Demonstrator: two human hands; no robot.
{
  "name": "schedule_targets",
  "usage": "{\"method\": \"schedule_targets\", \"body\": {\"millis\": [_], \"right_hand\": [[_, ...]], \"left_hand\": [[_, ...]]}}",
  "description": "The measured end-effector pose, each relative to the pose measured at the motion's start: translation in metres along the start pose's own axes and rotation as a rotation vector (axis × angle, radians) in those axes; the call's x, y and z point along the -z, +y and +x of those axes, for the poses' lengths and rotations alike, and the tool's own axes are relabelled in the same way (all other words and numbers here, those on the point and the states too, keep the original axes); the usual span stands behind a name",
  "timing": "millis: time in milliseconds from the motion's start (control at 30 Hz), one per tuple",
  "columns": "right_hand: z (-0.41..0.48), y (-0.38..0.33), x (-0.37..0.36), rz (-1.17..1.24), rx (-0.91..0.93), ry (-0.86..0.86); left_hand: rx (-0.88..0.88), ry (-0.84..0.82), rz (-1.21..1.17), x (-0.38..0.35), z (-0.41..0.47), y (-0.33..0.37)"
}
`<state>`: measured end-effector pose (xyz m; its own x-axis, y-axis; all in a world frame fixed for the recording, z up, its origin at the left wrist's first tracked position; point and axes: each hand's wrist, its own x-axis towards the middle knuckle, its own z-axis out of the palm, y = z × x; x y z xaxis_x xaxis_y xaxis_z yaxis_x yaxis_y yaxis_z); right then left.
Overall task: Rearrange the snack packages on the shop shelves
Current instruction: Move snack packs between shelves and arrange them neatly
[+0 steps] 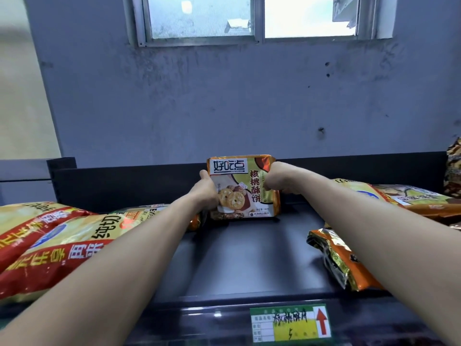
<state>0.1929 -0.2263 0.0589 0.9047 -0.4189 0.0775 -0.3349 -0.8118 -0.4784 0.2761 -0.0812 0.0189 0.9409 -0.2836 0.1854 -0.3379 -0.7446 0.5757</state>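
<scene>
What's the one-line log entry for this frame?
stage: placing | left hand + right hand: gripping cookie pack | pack: upright, back of shelf

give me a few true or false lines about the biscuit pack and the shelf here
1. Both hands, the left hand and the right hand, hold the upright orange-and-green foil biscuit pack. True.
2. The pack hangs in the air above the dark metal shelf. False: its bottom edge rests on the shelf.
3. The large red-and-yellow snack bags lie flat on the left. True.
4. The green-and-yellow price label shows a blue arrow. False: the arrow is red and points up.
5. The window is below the shelf. False: it is above.
</scene>
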Motion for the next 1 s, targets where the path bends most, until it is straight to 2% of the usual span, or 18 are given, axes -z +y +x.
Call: {"method": "schedule_targets", "body": {"millis": [100, 300, 467, 900, 1000], "right_hand": [[-0.013, -0.002, 0.000, -0.056, 0.039, 0.058], [-0.036, -0.008, 0.002, -0.062, 0.163, 0.058], [-0.064, -0.009, 0.003, -0.083, 0.246, 0.076], [-0.133, 0.017, 0.001, 0.058, 0.419, 0.110], [-0.160, 0.025, 0.002, 0.052, 0.476, 0.170]], "left_hand": [[-0.018, 0.049, -0.001, 0.007, -0.008, 0.004], [-0.111, 0.115, -0.067, 0.011, -0.033, 0.019], [-0.159, 0.103, -0.103, 0.012, -0.059, 0.026], [-0.287, 0.117, -0.248, 0.008, -0.157, 0.023], [-0.319, 0.113, -0.285, 0.010, -0.179, 0.024]]}}
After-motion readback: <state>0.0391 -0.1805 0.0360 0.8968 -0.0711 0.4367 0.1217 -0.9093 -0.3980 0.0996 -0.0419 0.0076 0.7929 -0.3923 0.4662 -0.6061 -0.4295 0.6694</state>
